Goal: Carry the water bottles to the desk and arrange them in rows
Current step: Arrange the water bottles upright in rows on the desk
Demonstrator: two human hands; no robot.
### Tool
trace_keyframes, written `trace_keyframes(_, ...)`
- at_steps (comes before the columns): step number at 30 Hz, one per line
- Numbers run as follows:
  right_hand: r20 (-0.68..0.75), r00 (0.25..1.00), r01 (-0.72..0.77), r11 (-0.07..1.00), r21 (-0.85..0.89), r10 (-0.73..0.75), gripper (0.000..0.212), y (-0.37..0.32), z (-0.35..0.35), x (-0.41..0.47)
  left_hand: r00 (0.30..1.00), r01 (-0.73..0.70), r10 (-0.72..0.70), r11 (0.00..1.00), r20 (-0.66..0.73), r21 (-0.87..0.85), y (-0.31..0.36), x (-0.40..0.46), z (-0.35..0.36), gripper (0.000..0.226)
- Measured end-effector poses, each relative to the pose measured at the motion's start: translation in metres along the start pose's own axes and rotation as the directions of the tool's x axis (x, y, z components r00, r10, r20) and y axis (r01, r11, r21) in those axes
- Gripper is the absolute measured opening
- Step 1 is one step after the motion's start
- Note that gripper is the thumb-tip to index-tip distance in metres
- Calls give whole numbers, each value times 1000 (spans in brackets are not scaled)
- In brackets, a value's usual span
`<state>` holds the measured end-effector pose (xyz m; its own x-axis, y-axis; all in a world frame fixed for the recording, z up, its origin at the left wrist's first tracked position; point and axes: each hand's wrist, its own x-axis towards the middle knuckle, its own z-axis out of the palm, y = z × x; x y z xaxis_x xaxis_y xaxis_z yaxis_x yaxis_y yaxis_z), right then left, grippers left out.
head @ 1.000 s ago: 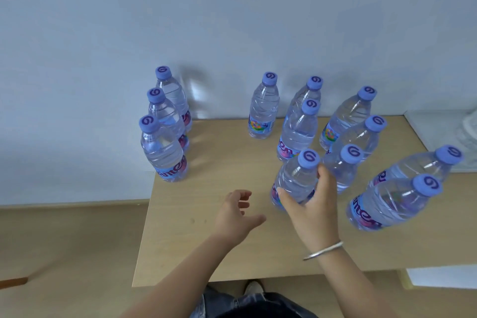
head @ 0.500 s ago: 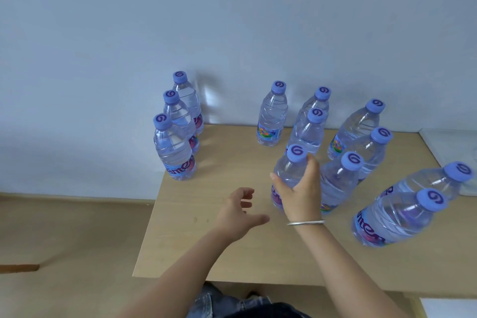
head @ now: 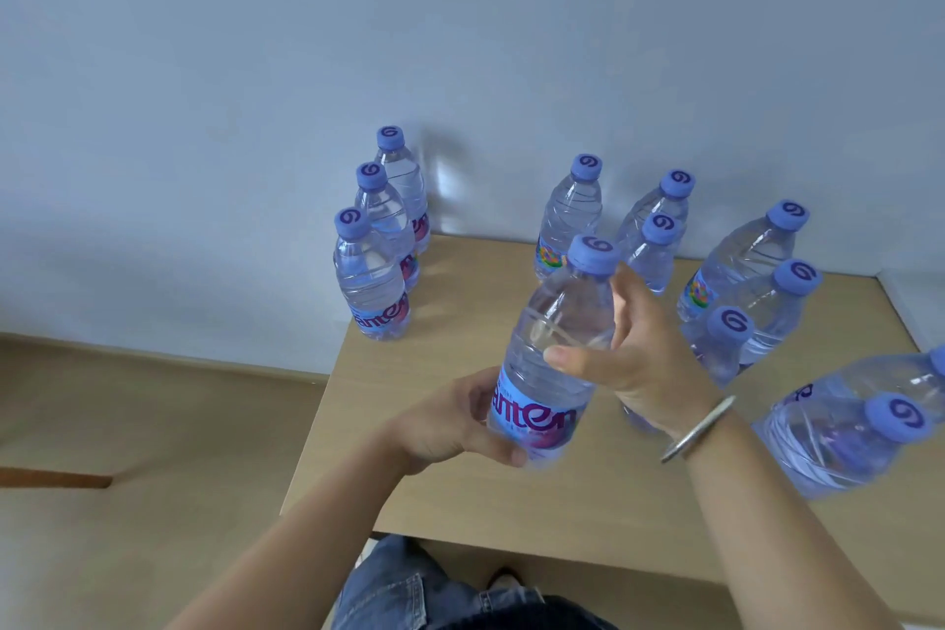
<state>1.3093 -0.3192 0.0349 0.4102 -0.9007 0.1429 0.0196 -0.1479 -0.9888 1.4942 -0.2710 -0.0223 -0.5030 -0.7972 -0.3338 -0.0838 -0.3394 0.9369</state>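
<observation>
Arranging step — both hands clamped on one bottle (head: 557, 353), raised above near counter (head: 511, 506): right hand (head: 634, 353) wraps shoulder, left hand (head: 450, 420) cups base. Next, likely — stand it upright beside left row (head: 378, 240), without toppling neighbours.

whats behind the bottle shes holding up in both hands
Behind the held bottle, three capped bottles stand upright by the wall. The left hand and right hand grip it; it covers the desk directly behind it.

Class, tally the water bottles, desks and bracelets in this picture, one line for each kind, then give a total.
Water bottles: 12
Desk: 1
Bracelet: 1
Total: 14
</observation>
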Motion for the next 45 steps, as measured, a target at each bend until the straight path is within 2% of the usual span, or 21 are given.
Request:
trace_keyframes(3, 54, 999, 6, 999, 38, -8, 51, -8, 3, 4, 999, -29, 27, 997, -29, -66, 4, -5, 3, 56)
trace_keyframes(8, 76, 997, 1, 995, -99, 7, 44, -15, 10, 12, 983, -97, 78, 989, -167, -108, -1, -9, 8, 49)
trace_keyframes(11, 85, 996, -25, 981, -193, 43, 58, -15, 11, 13, 968, -136, 106, 984, -230, -118, -4, -12, 11, 53)
trace_keyframes(14, 11, 998, -65, 982, -176, 68, 70, -6, 18, 9, 946, -159, 113, 978, -303, -132, -7, -14, 15, 55)
trace_keyframes(17, -62, 993, -111, 975, -194, 101, 63, -1, 26, 6, 930, -171, 115, 976, -348, -135, -10, -16, 16, 50)
trace_keyframes(28, 1, 986, -165, 970, -180, 168, 58, 11, 62, 11, 919, -111, 100, 994, -380, -6, -23, -42, -13, 55)
trace_keyframes(32, 27, 985, -164, 967, -194, 173, 52, 11, 81, 20, 903, -78, 95, 995, -420, 57, -26, -51, -30, 51)
trace_keyframes(35, 25, 982, -179, 969, -171, 186, 56, 14, 95, 26, 897, -49, 85, 994, -433, 95, -30, -58, -46, 51)
trace_keyframes(40, 86, 968, -212, 950, -231, 237, 61, 20, 125, 35, 864, 35, 80, 975, -498, 218, -43, -63, -82, 59)
trace_keyframes(45, 45, 968, -223, 927, -301, 247, 65, 35, 151, 47, 840, 105, 61, 956, -539, 273, -61, -58, -113, 62)
